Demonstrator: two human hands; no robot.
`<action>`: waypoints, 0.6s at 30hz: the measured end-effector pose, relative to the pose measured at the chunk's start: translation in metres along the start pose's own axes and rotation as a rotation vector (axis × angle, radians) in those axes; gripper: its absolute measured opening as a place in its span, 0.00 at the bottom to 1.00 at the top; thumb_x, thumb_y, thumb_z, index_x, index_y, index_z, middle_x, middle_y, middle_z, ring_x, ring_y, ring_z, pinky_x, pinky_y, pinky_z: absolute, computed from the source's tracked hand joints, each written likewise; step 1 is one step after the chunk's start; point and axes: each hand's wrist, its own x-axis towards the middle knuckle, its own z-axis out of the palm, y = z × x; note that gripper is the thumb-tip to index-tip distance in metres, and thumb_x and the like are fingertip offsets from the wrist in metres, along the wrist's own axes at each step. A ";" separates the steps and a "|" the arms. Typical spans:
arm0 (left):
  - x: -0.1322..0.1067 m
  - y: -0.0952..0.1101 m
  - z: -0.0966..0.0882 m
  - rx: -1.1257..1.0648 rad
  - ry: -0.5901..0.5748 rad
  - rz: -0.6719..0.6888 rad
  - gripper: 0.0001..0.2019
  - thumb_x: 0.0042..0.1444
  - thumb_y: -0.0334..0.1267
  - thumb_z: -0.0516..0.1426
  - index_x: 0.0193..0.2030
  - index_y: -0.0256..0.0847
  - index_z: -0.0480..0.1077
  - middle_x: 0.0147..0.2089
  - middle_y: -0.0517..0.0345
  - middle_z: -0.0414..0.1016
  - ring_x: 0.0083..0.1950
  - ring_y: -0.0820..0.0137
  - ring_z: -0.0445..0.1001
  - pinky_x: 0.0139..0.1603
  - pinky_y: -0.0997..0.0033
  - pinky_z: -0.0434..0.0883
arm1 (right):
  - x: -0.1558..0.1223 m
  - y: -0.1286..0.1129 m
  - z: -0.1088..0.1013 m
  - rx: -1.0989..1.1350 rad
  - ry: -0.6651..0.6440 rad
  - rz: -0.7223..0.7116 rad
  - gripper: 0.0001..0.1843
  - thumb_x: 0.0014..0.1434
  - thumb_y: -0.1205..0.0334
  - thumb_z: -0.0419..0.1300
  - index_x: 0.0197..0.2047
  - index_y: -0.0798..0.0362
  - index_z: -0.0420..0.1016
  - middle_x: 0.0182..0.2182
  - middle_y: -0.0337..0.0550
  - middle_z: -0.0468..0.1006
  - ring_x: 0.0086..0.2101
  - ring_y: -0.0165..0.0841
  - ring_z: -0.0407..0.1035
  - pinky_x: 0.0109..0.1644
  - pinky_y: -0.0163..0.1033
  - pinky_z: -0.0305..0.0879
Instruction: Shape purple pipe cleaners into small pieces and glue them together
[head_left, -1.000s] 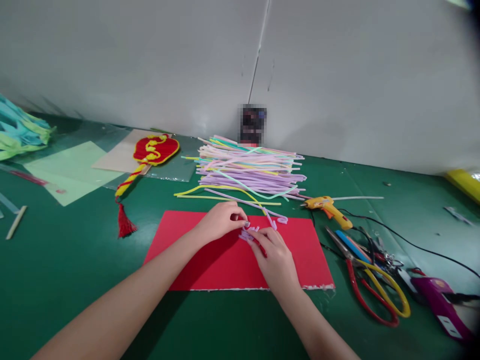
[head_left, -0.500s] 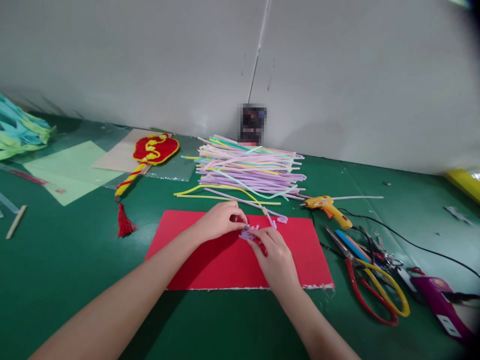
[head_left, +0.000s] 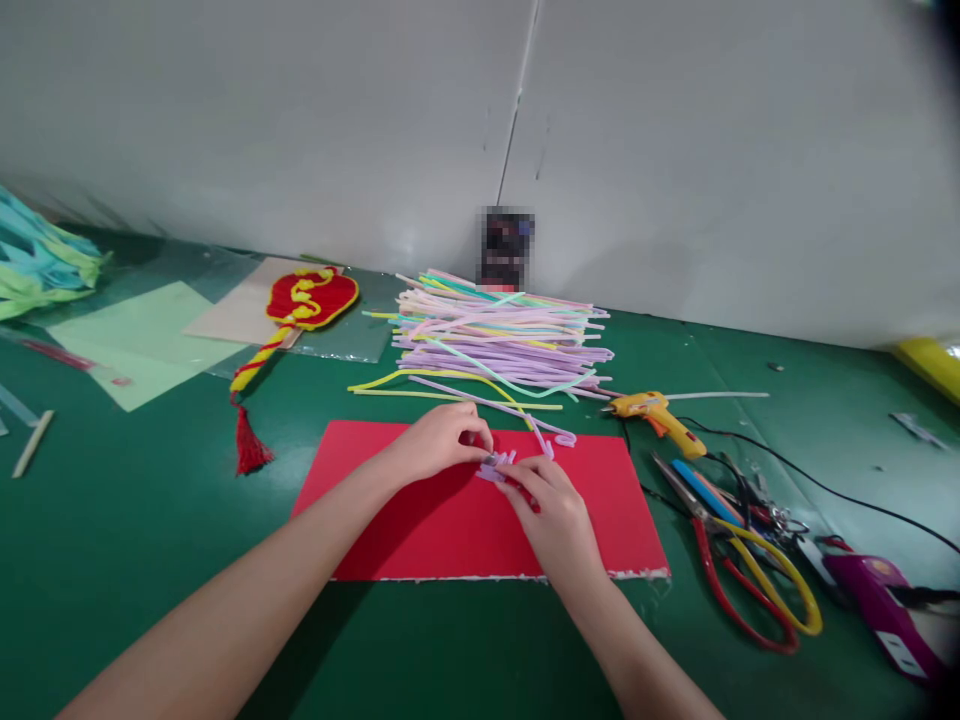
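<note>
Over a red board [head_left: 420,530], my left hand [head_left: 442,440] and my right hand [head_left: 551,500] meet at a small bent purple pipe cleaner [head_left: 491,470]. The left fingertips pinch its upper left side, and the right thumb and forefinger pinch its right side. Parts of its looped shape are covered by the fingers. Just beyond the hands, a loose purple pipe cleaner [head_left: 510,403] reaches onto the board's far edge and ends in a curl. A pile of pastel pipe cleaners [head_left: 502,340] lies behind the board.
To the right lie a yellow glue gun [head_left: 652,408] with its cord, large scissors [head_left: 739,560] and a purple power strip [head_left: 874,600]. On the left are a red and yellow fan [head_left: 311,298] with a tassel and a pale green sheet [head_left: 150,345]. A wall [head_left: 300,120] stands behind.
My right fingers have shifted very slightly on the bent purple pipe cleaner. The left hand keeps its pinch, and the things on the table stay in place.
</note>
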 end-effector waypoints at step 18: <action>0.000 0.002 -0.009 -0.050 -0.073 0.013 0.07 0.52 0.41 0.57 0.33 0.41 0.74 0.31 0.59 0.63 0.35 0.71 0.65 0.33 0.75 0.59 | 0.000 0.001 -0.001 0.011 0.007 -0.018 0.10 0.59 0.62 0.52 0.41 0.49 0.73 0.34 0.45 0.72 0.34 0.33 0.67 0.35 0.35 0.66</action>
